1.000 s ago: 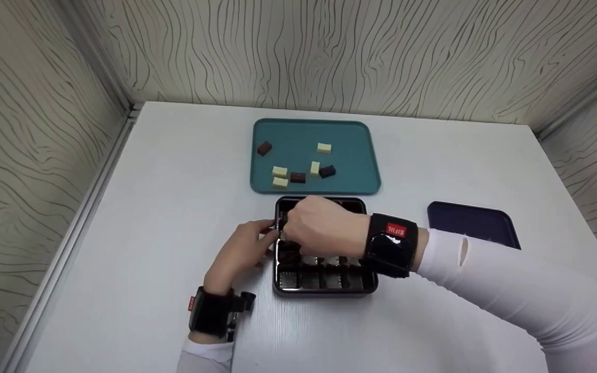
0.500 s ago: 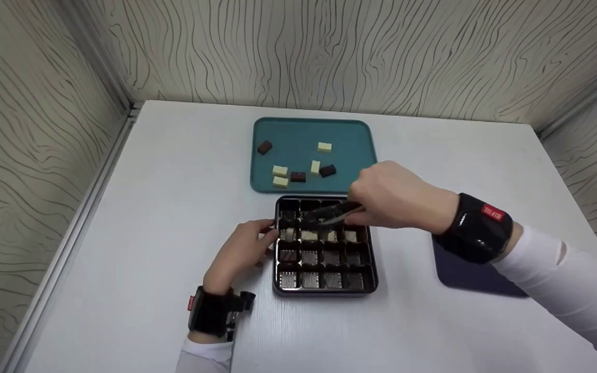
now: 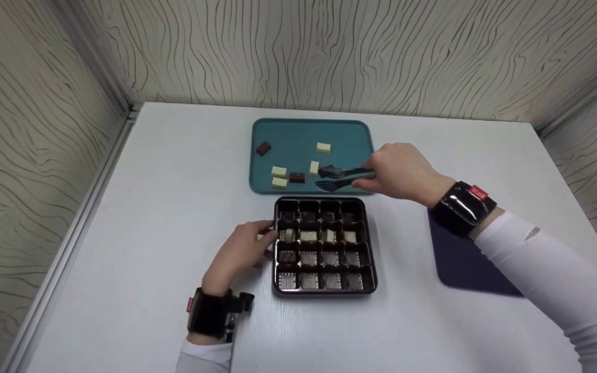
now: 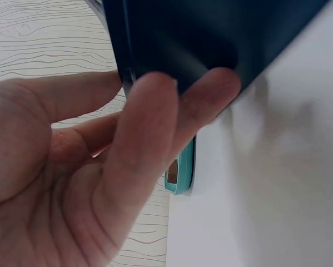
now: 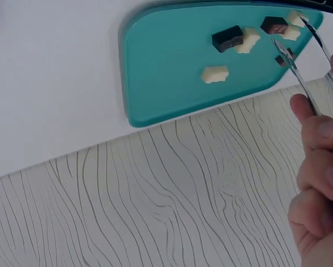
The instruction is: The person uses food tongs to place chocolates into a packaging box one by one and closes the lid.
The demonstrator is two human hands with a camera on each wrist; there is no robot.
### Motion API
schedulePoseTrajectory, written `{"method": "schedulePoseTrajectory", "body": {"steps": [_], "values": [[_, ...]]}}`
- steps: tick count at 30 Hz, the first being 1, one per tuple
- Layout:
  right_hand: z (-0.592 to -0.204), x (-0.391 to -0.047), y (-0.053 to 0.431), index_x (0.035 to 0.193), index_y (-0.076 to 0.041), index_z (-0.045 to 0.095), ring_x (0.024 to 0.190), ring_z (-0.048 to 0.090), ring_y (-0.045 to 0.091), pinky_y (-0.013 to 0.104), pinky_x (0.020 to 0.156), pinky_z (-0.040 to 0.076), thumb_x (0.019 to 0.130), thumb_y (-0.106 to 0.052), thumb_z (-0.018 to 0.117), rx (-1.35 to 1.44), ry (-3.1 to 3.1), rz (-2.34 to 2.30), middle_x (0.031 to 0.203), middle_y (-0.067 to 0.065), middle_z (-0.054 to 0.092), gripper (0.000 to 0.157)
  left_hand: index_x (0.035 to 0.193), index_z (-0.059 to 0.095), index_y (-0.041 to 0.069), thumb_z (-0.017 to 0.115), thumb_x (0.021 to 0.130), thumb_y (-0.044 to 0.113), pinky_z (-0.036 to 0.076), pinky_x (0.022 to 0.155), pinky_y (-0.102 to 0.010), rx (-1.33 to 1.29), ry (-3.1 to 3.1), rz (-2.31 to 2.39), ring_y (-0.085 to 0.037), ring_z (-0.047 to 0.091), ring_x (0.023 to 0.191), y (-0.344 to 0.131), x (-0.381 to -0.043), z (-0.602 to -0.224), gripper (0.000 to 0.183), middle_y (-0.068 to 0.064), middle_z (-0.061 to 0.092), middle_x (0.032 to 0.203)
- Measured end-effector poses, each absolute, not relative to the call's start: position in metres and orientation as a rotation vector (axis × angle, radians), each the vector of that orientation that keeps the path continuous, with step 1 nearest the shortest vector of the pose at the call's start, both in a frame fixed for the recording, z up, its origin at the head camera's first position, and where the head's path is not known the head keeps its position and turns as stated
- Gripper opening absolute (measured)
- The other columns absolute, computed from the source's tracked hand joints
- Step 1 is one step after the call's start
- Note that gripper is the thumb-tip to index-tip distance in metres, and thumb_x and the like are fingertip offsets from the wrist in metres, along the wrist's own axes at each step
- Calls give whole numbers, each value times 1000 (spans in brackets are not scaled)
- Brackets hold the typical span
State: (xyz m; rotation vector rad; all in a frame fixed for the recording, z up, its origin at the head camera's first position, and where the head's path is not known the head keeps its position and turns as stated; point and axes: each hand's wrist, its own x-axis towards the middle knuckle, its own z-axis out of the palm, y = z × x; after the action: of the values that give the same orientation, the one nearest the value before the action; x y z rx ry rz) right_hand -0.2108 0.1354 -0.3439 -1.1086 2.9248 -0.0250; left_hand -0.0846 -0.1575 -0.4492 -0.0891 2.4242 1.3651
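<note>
My right hand (image 3: 402, 173) grips a pair of black tongs (image 3: 347, 173) with perforated tips. The tongs are spread apart over the front right of the teal tray (image 3: 350, 140), overlapping a dark chocolate (image 5: 227, 39) there. Nothing shows between the tips. Nearby on the tray lie white chocolates (image 3: 314, 168) and a reddish-brown chocolate (image 3: 297, 177). My left hand (image 3: 239, 248) touches the left wall of a black divided box (image 3: 324, 295), fingers fairly straight. Inside the box, dark chocolates (image 3: 308, 216) fill the back row, white chocolates (image 3: 308, 236) the second, and one brown chocolate (image 3: 287, 257) the third row's left cell.
A dark purple tray (image 3: 464, 259) lies on the right, partly under my right forearm. Another brown chocolate (image 3: 264, 148) is at the teal tray's back left. The white table (image 3: 174, 181) meets a wood-patterned wall (image 3: 319, 57) behind.
My right hand has moved from over the box, back and right to the teal tray, carrying the tongs, which have opened. The box's rows now show. My left hand stays put.
</note>
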Motion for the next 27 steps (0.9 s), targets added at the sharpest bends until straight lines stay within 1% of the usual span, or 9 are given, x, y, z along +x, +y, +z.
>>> {"method": "schedulePoseTrajectory", "body": {"steps": [2,6,9,13,18,20,22,24,27], "values": [[-350,-216,130,64,-11,62,51,41,13,26,50,32,93,-41,79,-1114,2925,-17,55,-5,44,45,146,60,4,57,108,23,60,62,-31,-82,2426,1367,-19,73,75,-158,-84,-449,43,-18,71,136],[-361,-225,119,69,-9,71,50,48,15,30,50,41,94,-42,78,-1126,2927,-32,54,0,54,42,145,62,4,56,108,23,58,61,-29,-56,2436,1362,-18,72,74,-158,-84,-449,42,-18,72,135],[-368,-231,111,75,-7,77,51,54,17,36,53,49,94,-42,77,-1122,2920,-61,57,5,63,40,143,63,4,56,108,23,57,60,-28,-49,2441,1362,-19,71,71,-158,-84,-449,41,-17,73,132],[-376,-239,101,85,-4,83,54,56,17,40,57,55,94,-42,77,-1120,2915,-63,64,8,71,39,143,63,4,56,108,22,57,62,-28,-47,2445,1366,-19,70,70,-159,-84,-451,40,-16,74,129],[-381,-247,89,75,-3,78,54,43,14,35,55,47,93,-44,78,-1080,2913,-25,56,0,54,44,144,63,4,55,108,21,58,66,-29,-40,2456,1361,-19,71,73,-158,-83,-452,40,-16,74,130],[-382,-249,85,75,-4,78,55,46,14,35,56,49,93,-45,78,-1062,2905,-3,57,1,56,45,144,62,4,55,108,21,58,65,-30,-51,2445,1369,-19,72,74,-158,-83,-452,41,-16,73,132],[-384,-250,81,81,-4,81,56,54,17,39,59,55,93,-45,78,-1050,2892,8,62,5,65,43,145,61,4,55,108,22,59,62,-30,-62,2432,1379,-18,72,75,-158,-83,-452,41,-17,72,133],[-385,-251,78,86,-4,83,58,58,19,40,62,57,94,-44,78,-1043,2875,1,68,8,72,41,146,61,4,55,108,21,59,59,-31,-61,2428,1384,-19,72,75,-158,-84,-452,42,-17,72,133],[-385,-252,75,82,-6,82,57,53,18,35,57,48,94,-41,77,-1044,2856,-30,64,5,67,38,146,60,3,55,108,21,59,58,-31,-50,2437,1377,-20,72,74,-158,-84,-451,42,-18,72,134]]}}
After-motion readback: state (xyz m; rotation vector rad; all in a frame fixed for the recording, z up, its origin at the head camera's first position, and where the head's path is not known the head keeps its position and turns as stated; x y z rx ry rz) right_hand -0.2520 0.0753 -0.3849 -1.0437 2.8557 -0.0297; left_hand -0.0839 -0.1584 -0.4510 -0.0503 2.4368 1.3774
